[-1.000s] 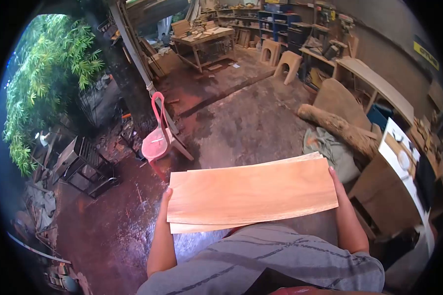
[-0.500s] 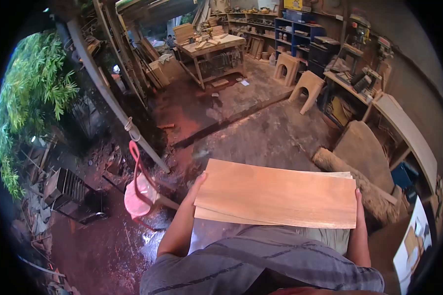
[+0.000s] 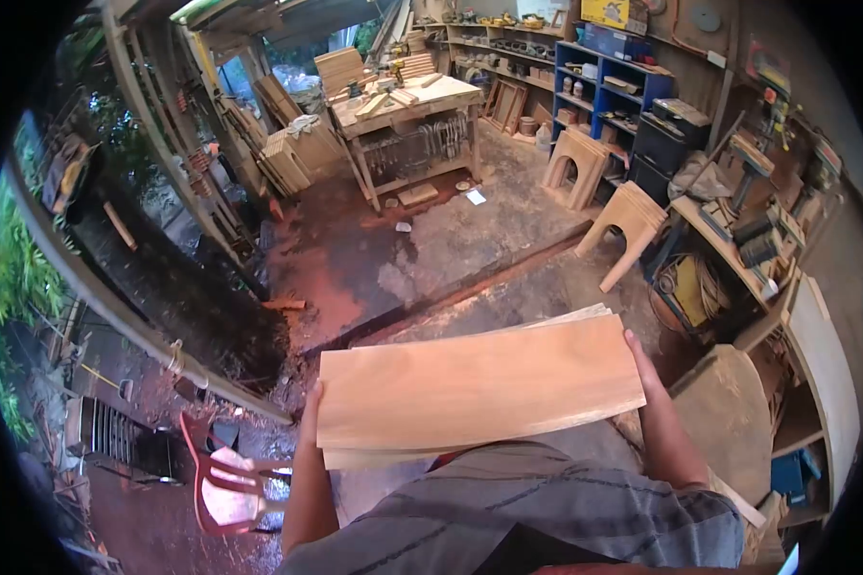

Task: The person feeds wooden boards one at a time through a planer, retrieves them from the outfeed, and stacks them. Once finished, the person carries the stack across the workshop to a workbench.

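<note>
A small stack of thin, light-brown wood sheets [image 3: 479, 383] is held level in front of my body. The edges of lower sheets peek out at the back right and the front left. My left hand [image 3: 312, 414] grips the short left edge, thumb on top and the other fingers hidden beneath. On the opposite short edge, my right hand [image 3: 648, 369] is closed with its fingers largely out of sight under the sheets.
A workbench [image 3: 408, 105] with wood pieces stands at the back. Arched wooden panels [image 3: 623, 225] and a cluttered side bench [image 3: 719, 235] are to the right. A red chair [image 3: 201, 479] sits at left near a slanting post [image 3: 115, 287]. A groove [image 3: 451, 292] crosses the floor.
My view has turned, so the workbench looks nearer and the chair sits further left. The held sheets have shifted left in view and tilted, right end higher. Both hands keep their grip.
</note>
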`<state>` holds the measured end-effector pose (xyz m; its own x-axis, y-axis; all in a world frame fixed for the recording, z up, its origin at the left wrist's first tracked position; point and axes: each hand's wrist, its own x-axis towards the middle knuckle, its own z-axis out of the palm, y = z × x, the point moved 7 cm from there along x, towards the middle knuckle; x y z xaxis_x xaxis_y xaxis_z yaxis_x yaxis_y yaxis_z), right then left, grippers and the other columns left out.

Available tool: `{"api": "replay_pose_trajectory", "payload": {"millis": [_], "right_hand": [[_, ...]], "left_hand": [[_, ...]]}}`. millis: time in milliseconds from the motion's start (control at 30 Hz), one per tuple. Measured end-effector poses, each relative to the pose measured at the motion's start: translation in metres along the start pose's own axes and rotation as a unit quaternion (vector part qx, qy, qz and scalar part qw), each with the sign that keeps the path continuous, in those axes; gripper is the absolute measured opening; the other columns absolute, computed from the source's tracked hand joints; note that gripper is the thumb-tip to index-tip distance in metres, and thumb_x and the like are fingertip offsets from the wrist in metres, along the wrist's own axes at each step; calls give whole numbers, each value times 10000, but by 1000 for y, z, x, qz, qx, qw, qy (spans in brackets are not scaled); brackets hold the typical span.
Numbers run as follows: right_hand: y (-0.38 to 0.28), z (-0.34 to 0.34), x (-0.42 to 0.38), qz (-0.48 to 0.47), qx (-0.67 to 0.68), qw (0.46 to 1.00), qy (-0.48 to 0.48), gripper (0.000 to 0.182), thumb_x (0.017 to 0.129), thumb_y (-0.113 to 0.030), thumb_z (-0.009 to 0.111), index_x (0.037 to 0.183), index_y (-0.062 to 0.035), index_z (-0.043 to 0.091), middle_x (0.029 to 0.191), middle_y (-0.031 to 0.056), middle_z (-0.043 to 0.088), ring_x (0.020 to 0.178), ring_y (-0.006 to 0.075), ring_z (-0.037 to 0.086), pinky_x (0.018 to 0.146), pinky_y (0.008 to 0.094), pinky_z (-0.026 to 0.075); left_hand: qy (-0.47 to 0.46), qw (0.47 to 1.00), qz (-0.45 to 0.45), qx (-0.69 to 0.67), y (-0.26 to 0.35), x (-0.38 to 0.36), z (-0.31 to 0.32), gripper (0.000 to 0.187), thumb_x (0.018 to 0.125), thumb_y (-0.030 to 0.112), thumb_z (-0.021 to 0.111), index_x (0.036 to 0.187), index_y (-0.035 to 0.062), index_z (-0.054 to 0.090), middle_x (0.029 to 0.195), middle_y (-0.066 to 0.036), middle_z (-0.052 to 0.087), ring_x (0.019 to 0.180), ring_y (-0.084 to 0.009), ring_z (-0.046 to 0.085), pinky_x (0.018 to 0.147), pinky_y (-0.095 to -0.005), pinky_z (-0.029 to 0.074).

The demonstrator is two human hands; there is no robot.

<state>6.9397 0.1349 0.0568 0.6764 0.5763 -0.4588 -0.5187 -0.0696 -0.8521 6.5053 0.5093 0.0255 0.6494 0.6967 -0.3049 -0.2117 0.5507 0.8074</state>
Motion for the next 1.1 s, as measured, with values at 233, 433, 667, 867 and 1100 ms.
{"api": "replay_pose_trajectory", "payload": {"millis": [233, 433, 667, 867, 1100], "right_hand": [[-96, 11, 234, -21, 18, 1000, 9, 698, 951, -607, 478, 1403, -76, 505, 1372, 134, 555, 1200, 267, 559, 1017, 382, 429], [-205, 7, 428, -83, 106, 990, -38, 688, 969, -577, 463, 1415, -53, 478, 1375, 131, 549, 1231, 256, 552, 1036, 360, 437], [-333, 32, 709, -35, 15, 998, 54, 634, 947, -523, 558, 1372, -54, 536, 1331, 114, 592, 1196, 239, 576, 1010, 364, 451], [-436, 100, 915, 23, -8, 1000, -18, 666, 907, -570, 583, 1359, -82, 552, 1327, 96, 593, 1210, 231, 561, 1027, 355, 421], [-513, 136, 1159, -19, 7, 999, -40, 676, 927, -566, 555, 1380, -65, 533, 1347, 125, 579, 1227, 239, 551, 1040, 358, 417]], "left_hand": [[-13, 998, -53, 33, 40, 311, 65, 669, 921, 525, 541, 1398, 61, 482, 1340, -144, 562, 1193, -273, 558, 1010, -406, 448], [4, 995, -60, 85, 80, 531, 168, 654, 927, 518, 515, 1402, 72, 462, 1331, -147, 554, 1175, -262, 562, 983, -417, 468], [28, 998, -31, 35, 97, 768, 211, 649, 900, 518, 546, 1365, 68, 505, 1261, -148, 594, 1114, -277, 598, 954, -422, 486], [83, 996, 8, 5, 159, 907, 243, 665, 891, 523, 546, 1366, 60, 505, 1265, -165, 591, 1112, -283, 602, 956, -424, 488], [72, 997, 4, -29, 189, 1175, 258, 666, 902, 515, 535, 1392, 66, 488, 1333, -154, 562, 1170, -280, 580, 982, -419, 474]]}}
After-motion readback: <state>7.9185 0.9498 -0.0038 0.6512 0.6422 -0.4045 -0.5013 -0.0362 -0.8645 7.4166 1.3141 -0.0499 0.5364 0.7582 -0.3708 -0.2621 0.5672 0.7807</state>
